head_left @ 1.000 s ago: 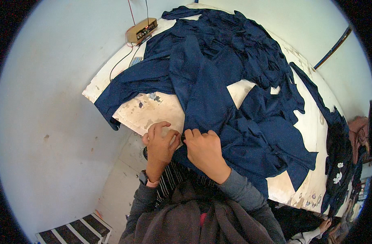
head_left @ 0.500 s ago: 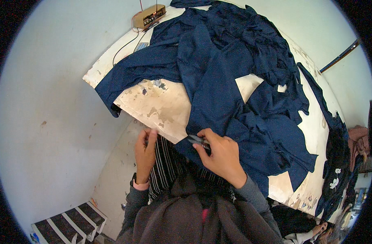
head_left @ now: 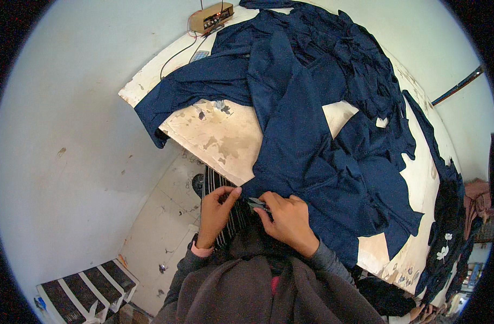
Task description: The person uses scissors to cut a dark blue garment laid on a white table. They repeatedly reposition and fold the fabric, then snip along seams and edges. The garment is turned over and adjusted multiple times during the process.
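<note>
A large spread of navy cloth (head_left: 295, 124) lies in folds over the pale table and hangs past its near edge. My left hand (head_left: 215, 213) is at the cloth's lower left border, thumb and forefinger pinched together on the edge. In my right hand (head_left: 290, 218) is a small pair of thread snips (head_left: 256, 204), its blades pointing left toward the pinched edge. The fingers wrap round the snips and hide most of the handle. Only a short gap separates the two hands.
The worn table (head_left: 225, 140) has stains and peeling patches. At its far left stand a tan electrical box (head_left: 212, 19) with wires and a small keypad device (head_left: 200, 55). Black cloth (head_left: 446, 216) with white flowers drapes at right. A black-and-white slatted object (head_left: 87, 291) sits lower left.
My left hand has moved right and up onto the cloth's edge, its fingers now pinched there. My right hand has shifted slightly down and left with the snips. The whole view has shifted a little.
</note>
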A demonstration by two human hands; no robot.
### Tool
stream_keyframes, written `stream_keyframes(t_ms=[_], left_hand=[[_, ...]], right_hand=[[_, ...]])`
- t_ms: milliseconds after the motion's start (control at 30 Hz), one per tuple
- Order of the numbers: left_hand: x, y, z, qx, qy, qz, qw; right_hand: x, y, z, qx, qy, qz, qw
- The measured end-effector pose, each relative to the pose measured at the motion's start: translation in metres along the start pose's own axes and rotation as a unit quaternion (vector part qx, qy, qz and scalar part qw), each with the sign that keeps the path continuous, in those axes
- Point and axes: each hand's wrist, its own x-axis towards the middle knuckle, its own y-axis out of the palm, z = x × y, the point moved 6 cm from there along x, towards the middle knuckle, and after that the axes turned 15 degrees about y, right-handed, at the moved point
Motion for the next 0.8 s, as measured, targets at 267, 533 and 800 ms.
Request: stream_keyframes(t_ms=[267,533,800], left_hand=[[-0.018,-0.008,0.0,-0.016,0.008,0.019,1.0],[-0.024,-0.01,-0.01,-0.032,0.02,-0.001,0.999],[-0.029,0.036,0.004,-0.13,-0.077,0.102,0.983]], right_hand=[[0.002,0.006,0.006,-0.037,-0.074,-0.005,0.997],[0.001,0.009,0.018,-0.113,-0.136,-0.041,0.983],[-0.037,-0.033,-0.012,-0.091,-0.011,-0.05,0.995]])
